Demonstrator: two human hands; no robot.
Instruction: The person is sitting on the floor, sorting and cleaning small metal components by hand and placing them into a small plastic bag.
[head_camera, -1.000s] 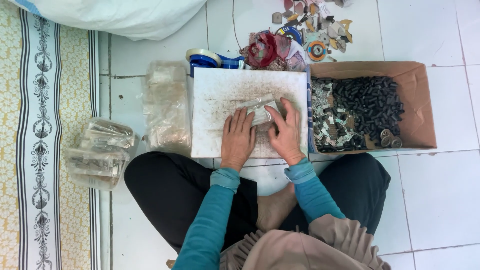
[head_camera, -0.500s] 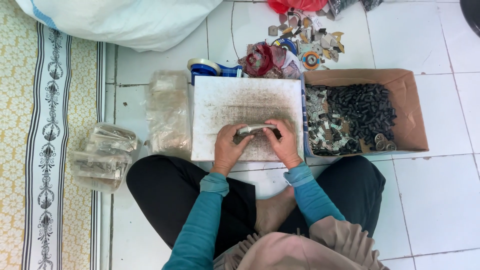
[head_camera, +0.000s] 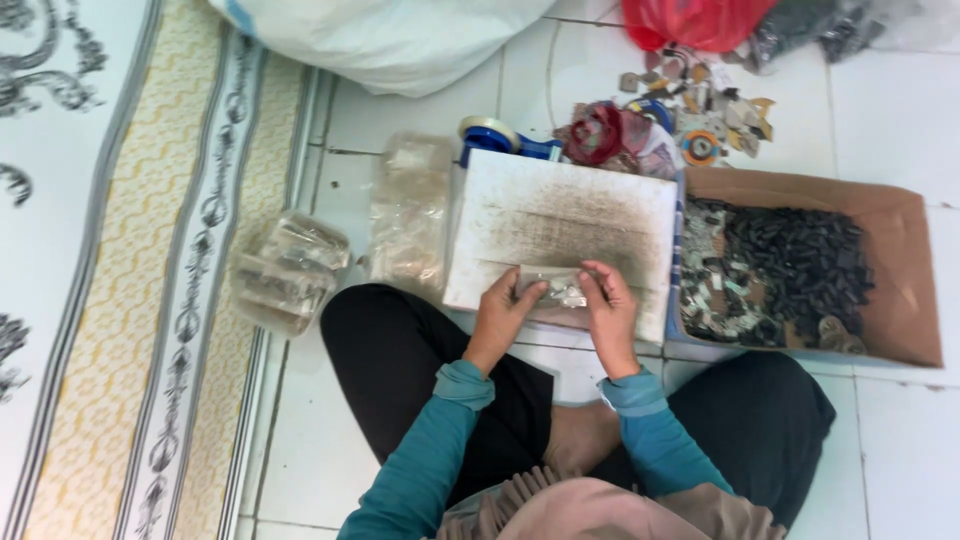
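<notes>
- Sitting cross-legged on a white tiled floor (head_camera: 900, 450), a person in teal sleeves and dark trousers works over a white board
- Both hands meet at the near edge of the white board (head_camera: 560, 235), whose surface is smudged with dark marks
- Left hand (head_camera: 503, 310) pinches the left end of a small clear plastic packet (head_camera: 558, 290) between thumb and fingertips, closed on it
- Right hand (head_camera: 608, 308) grips the packet's right end the same way, fingers curled down over it
- The packet is held just above the board's near edge, stretched between the two hands; it seems to hold small pale pieces, too small to make out
- Just right of the board stands an open cardboard box (head_camera: 905, 260), filled with small dark parts (head_camera: 800, 265) on its right and mixed pale bits on its left
- Left of the board lies a stack of clear plastic bags (head_camera: 410, 215), and farther left, by the edge of a patterned mat (head_camera: 130, 300), a heap of filled clear packets (head_camera: 285, 270)
- Beyond the board: a tape roll on a blue dispenser (head_camera: 495, 135), a red round thing (head_camera: 597, 132) and a scatter of small scraps (head_camera: 710, 105)
- At the top lie a large white sack (head_camera: 390, 40) and a red plastic bag (head_camera: 695, 20)
</notes>
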